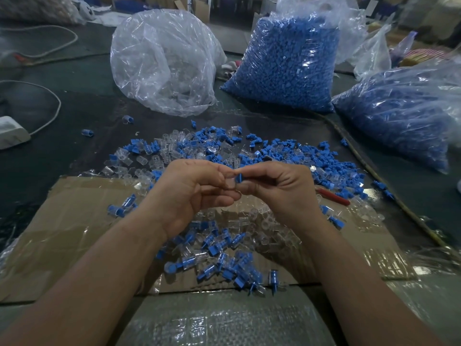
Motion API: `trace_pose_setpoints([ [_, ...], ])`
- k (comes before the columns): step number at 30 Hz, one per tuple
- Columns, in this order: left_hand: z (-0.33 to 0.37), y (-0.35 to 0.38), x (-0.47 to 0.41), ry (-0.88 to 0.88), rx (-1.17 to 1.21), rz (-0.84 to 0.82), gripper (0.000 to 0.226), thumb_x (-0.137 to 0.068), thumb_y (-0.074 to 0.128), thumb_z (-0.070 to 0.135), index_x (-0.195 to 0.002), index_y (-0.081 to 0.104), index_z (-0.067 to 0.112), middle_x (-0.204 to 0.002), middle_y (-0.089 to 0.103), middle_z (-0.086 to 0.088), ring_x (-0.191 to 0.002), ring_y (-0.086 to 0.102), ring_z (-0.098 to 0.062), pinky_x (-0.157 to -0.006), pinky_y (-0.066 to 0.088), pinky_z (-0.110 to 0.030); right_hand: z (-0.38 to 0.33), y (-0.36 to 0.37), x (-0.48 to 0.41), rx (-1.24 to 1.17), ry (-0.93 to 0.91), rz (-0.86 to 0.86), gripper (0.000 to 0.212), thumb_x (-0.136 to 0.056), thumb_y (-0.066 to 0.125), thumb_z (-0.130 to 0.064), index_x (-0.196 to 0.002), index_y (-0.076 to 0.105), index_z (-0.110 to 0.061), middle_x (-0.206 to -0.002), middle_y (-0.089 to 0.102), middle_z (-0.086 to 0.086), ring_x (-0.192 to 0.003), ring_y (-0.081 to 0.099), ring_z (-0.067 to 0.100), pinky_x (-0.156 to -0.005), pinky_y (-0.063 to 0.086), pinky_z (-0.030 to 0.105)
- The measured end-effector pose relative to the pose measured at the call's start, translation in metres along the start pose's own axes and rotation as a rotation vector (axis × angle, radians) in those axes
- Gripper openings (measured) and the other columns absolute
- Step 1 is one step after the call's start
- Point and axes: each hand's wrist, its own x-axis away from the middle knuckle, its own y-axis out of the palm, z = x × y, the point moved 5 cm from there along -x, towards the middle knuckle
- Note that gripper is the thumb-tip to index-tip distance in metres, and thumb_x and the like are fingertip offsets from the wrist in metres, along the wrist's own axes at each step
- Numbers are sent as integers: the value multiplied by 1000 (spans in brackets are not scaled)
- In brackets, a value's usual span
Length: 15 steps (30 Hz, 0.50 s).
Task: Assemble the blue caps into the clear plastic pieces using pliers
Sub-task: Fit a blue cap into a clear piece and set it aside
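My left hand (192,193) and my right hand (282,191) meet above the cardboard. The left pinches a clear plastic piece (230,182), mostly hidden by the fingers. The right pinches a blue cap (239,177) against that piece. A mixed heap of loose blue caps and clear pieces (224,151) lies on the table beyond the hands. Joined cap-and-piece units (224,255) lie on the cardboard below the hands. Red-handled pliers (333,196) rest on the table to the right of my right hand, untouched.
Flattened taped cardboard (74,236) covers the near table. At the back stand a clear bag with clear pieces (164,63) and two bags full of blue caps (289,63) (404,113). A white power adapter (12,132) with cable lies far left.
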Motion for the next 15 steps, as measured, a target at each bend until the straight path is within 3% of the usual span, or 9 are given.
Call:
trace_pose_setpoints([
  [7, -1, -1, -1, -20, -34, 1, 19, -49, 53, 2, -64, 64, -2, -62, 65, -18, -54, 66, -23, -44, 52, -20, 0, 2, 0, 50, 2, -22, 32, -70, 71, -1, -99, 65, -14, -76, 66, -19, -74, 66, -1, -67, 50, 12],
  [11, -1, -3, -1, -19, -52, 4, 11, -50, 60, 3, -56, 69, 4, -61, 65, -17, -53, 66, -23, -44, 51, -20, 1, 3, 0, 55, 6, -29, 29, -70, 71, -4, -94, 66, -19, -72, 65, -22, -74, 65, -3, -66, 49, 10],
  [15, -3, -5, -2, -16, -115, 23, 13, -53, 67, 4, -67, 66, 2, -62, 68, -15, -54, 67, -21, -45, 51, -19, 0, 5, 1, 47, 9, -53, 29, -69, 70, -8, -96, 66, -18, -70, 64, -28, -73, 64, -6, -66, 48, 8],
])
